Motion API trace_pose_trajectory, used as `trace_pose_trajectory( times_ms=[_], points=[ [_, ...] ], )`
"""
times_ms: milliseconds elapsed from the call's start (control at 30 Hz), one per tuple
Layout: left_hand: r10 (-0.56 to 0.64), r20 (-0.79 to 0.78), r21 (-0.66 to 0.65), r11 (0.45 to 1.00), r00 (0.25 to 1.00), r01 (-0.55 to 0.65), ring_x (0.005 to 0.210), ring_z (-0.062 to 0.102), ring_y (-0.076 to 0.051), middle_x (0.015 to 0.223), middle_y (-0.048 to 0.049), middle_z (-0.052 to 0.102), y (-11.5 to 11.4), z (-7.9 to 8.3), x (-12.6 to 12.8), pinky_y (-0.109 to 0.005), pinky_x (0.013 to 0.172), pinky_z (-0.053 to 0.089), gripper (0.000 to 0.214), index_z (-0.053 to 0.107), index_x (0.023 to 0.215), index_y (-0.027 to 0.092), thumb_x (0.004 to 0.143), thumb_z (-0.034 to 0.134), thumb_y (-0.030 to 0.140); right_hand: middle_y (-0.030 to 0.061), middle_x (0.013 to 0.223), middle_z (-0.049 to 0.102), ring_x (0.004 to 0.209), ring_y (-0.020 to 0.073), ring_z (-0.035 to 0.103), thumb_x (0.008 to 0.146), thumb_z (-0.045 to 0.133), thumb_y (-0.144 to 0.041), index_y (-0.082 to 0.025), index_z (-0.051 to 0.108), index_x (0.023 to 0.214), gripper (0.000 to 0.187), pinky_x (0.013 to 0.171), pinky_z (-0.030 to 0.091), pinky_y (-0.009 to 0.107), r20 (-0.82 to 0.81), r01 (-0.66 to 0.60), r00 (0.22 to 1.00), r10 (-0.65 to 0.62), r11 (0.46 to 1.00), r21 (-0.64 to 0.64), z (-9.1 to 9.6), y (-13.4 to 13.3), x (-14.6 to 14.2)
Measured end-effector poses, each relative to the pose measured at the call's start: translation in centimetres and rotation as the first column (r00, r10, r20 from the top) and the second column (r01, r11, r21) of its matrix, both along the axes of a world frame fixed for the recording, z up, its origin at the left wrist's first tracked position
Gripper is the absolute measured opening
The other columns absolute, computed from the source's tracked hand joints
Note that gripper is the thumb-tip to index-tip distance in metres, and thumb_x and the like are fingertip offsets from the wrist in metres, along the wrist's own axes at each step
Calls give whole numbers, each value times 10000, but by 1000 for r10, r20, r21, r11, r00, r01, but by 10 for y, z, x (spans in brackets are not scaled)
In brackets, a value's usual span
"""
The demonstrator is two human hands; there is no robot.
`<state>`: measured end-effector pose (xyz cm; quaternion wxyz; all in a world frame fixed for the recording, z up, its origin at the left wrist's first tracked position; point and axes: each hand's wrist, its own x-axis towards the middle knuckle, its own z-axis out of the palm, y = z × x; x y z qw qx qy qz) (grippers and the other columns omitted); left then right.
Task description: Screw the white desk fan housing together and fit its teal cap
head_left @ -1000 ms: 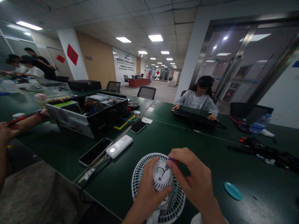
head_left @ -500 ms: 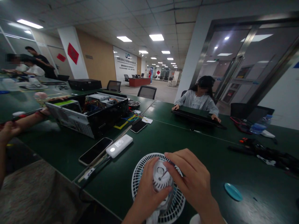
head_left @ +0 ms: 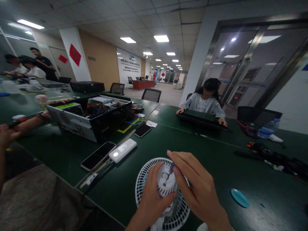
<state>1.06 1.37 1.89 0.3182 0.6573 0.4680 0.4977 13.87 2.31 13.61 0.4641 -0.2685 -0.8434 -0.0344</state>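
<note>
A small white fan lies face down on the green table, its round grille (head_left: 141,179) beneath and its motor housing (head_left: 166,189) on top. My left hand (head_left: 152,195) is closed around the side of that housing, thumb toward the near side. In my right hand (head_left: 197,183) is a small screwdriver (head_left: 171,167) with a purplish handle, pinched between thumb and fingers. Its thin shaft slants down to the left, and the tip meets a small dark spot on the housing's top. My right palm hides part of the grille.
A turquoise disc (head_left: 240,198) lies to the right. Left of the fan are a white device with a cable (head_left: 123,150) and two phones (head_left: 98,156) (head_left: 142,130). Farther off stands an opened computer case (head_left: 96,118). Across the table a person holds a black panel (head_left: 202,122).
My right fingers have shifted and straightened around the screwdriver, so more of its handle shows. My left hand and the fan stay in nearly the same place.
</note>
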Motion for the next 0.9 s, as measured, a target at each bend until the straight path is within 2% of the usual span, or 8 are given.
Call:
trace_pose_trajectory(
  times_ms=[100, 233, 300, 433, 567, 633, 800, 900],
  points=[
    [6, -6, -3, 1000, 1000, -6, 1299, 323, -269, 1380, -80, 354, 1, 0, 0, -489, 1096, 240, 712, 282, 1316, 262, 711, 651, 189, 79, 1020, 650, 943, 170, 598, 852, 457, -69, -164, 514, 1205, 370, 796, 519, 322, -3, -40, 999, 40, 999, -12, 0, -1, 0],
    [5, -11, -10, 1000, 1000, -6, 1295, 329, -271, 1373, -94, 364, 1, 2, 1, -494, 1096, 239, 712, 278, 1312, 241, 709, 651, 191, 45, 801, 642, 711, 147, 586, 830, 541, -98, -163, 608, 1017, 209, 613, 512, 279, -48, 24, 999, -21, 998, 64, -1, 0, -1],
    [-1, -9, -2, 1000, 1000, 1, 1292, 334, -266, 1375, -91, 364, 1, 2, 0, -486, 1097, 245, 705, 282, 1307, 238, 708, 650, 188, 64, 834, 644, 753, 157, 590, 848, 511, -107, -146, 604, 1061, 236, 631, 516, 289, -34, 56, 998, -54, 997, 56, -1, 0, 0],
    [6, -11, 3, 1000, 1000, -6, 1299, 326, -262, 1387, -74, 349, 1, -1, 0, -485, 1100, 245, 708, 280, 1311, 263, 712, 649, 182, 93, 1039, 643, 974, 167, 585, 856, 450, -73, -129, 532, 1191, 350, 823, 508, 312, 13, 11, 1000, -11, 1000, 1, 1, -2, 3],
    [17, -19, -4, 1000, 1000, -17, 1308, 311, -275, 1385, -83, 349, 1, -4, 0, -514, 1098, 229, 724, 264, 1323, 269, 716, 650, 188, 53, 846, 652, 767, 145, 599, 829, 524, -77, -150, 609, 1012, 215, 679, 520, 276, -45, 19, 999, -16, 998, 66, -2, -2, -1],
    [13, -13, 5, 1000, 1000, -13, 1305, 316, -278, 1380, -93, 355, 1, -3, 0, -513, 1097, 233, 715, 270, 1320, 252, 716, 646, 187, 59, 800, 634, 726, 152, 584, 831, 529, -95, -138, 622, 998, 195, 624, 511, 279, -50, 56, 997, -52, 995, 77, -3, -1, -3],
    [19, -10, 3, 1000, 1000, -19, 1310, 314, -277, 1391, -98, 344, 1, -1, 0, -504, 1102, 233, 704, 286, 1314, 238, 709, 643, 187, 122, 1101, 611, 1024, 189, 560, 865, 401, -68, -111, 502, 1237, 388, 840, 500, 335, 50, 9, 999, -10, 1000, 18, -4, -2, 0],
    [25, -9, -9, 1000, 1000, -25, 1311, 315, -279, 1384, -97, 357, 1, -2, 0, -510, 1099, 235, 704, 293, 1317, 242, 710, 646, 201, 91, 1008, 642, 940, 163, 589, 852, 454, -60, -122, 544, 1160, 327, 810, 509, 302, 22, -22, 1000, 21, 999, 41, -3, -2, 0]
  ],
)
